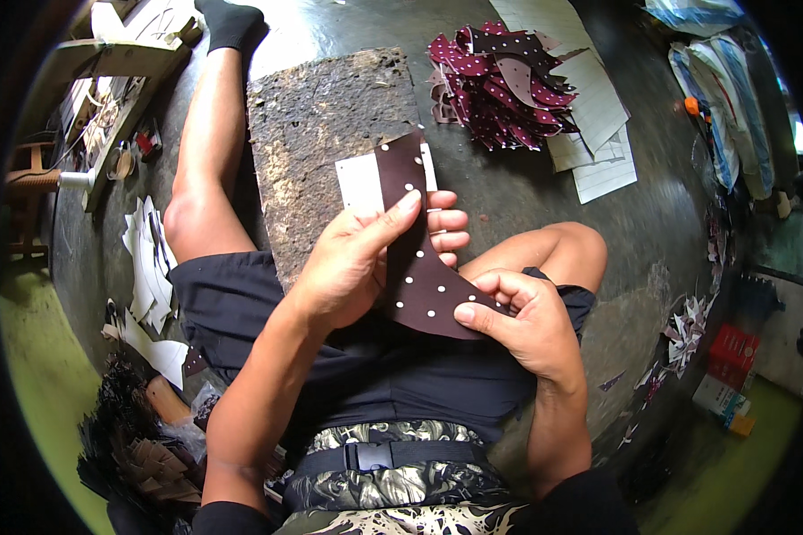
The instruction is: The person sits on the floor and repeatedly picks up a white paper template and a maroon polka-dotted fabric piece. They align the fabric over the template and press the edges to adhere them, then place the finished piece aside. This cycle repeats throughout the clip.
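Note:
I sit on the floor holding a curved dark-brown piece with white dots (419, 272) over my lap. My left hand (366, 254) grips its upper part, thumb on top, together with a white card (361, 183) behind it. My right hand (517, 316) pinches the lower right end of the same piece between thumb and fingers. A worn, rough cutting board (326, 134) lies on the floor just beyond my hands.
A heap of maroon dotted cut pieces (500, 80) sits on white paper sheets (598, 116) at the far right. White paper shapes (152, 267) and dark scraps (143, 446) lie at my left. Wooden frames (107, 71), bags (723, 98) and small boxes (732, 357) line the edges.

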The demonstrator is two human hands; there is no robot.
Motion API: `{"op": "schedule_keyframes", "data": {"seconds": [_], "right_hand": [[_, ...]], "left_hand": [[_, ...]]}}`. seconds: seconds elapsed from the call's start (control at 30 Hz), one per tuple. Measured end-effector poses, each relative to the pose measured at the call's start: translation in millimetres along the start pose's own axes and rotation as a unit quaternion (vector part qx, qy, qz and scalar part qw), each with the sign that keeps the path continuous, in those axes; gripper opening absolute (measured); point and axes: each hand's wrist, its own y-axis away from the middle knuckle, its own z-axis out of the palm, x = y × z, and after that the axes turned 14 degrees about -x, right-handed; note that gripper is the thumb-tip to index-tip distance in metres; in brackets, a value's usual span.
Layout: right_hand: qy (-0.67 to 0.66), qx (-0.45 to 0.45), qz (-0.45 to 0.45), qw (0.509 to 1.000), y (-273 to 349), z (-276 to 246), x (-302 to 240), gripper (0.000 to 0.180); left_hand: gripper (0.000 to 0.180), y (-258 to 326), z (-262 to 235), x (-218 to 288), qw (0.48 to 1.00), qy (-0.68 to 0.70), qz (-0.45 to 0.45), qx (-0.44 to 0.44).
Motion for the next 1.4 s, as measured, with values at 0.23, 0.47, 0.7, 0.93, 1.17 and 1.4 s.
{"op": "schedule_keyframes", "data": {"seconds": [0.23, 0.47, 0.7, 0.93, 1.17, 1.4], "right_hand": [[-0.019, -0.019, 0.029, 0.999, 0.9, -0.7, 3.2, 0.02], [-0.027, -0.017, 0.012, 0.999, -2.8, 1.5, 4.8, 0.02], [0.079, -0.03, -0.047, 0.995, -10.5, -5.0, 2.2, 0.03], [0.001, 0.005, -0.063, 0.998, -32.6, -6.7, -7.1, 0.039], [0.008, 0.011, -0.069, 0.997, -43.8, 6.1, -10.5, 0.024], [-0.005, 0.101, -0.197, 0.975, -63.3, -30.7, -35.5, 0.011]], "left_hand": [[0.054, 1.5, -13.6, 1.9, 1.0, 0.021, -0.008, -0.021], [0.054, -0.1, -13.4, 0.2, 0.999, 0.034, -0.007, -0.003], [0.059, -1.9, -14.8, 7.9, 0.996, 0.054, -0.048, -0.05], [0.066, -3.7, -4.8, 6.5, 0.995, -0.06, -0.062, -0.045], [0.051, -0.7, 6.8, 6.5, 0.959, -0.281, 0.02, -0.04], [0.062, 7.9, 1.4, 7.5, 0.979, -0.203, 0.006, -0.007]]}}
